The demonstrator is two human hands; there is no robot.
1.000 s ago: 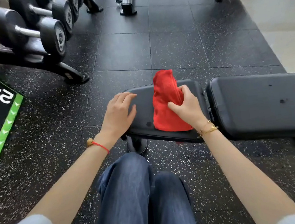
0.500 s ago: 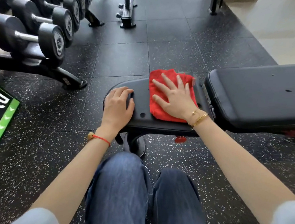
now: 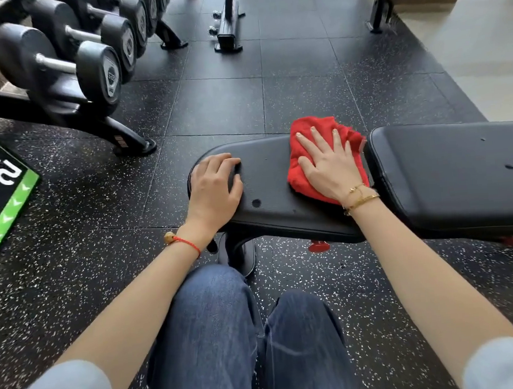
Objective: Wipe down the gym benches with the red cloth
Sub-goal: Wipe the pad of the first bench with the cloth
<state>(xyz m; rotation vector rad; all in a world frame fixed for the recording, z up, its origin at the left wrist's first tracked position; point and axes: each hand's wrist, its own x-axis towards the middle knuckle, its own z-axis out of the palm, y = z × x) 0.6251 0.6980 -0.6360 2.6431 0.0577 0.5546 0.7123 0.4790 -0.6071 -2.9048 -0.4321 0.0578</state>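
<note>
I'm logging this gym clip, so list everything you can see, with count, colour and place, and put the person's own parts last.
Crumpled red cloth: one, red, on the seat pad's right end.
Padded black bench seat pad: one, black, centre.
Long black bench back pad: one, black, right of the seat pad.
Round-ended black dumbbells on a rack: several, black with grey handles, upper left.
Black mat with a green edge: one, far left.
Speckled black rubber floor tiles: many, black.
Black equipment frame: one, top centre.
Left hand: one, red string bracelet, resting on the seat pad's left end.
Right hand: one, gold bracelets, flat on the cloth.
Blue jeans legs: two, bottom.
</note>
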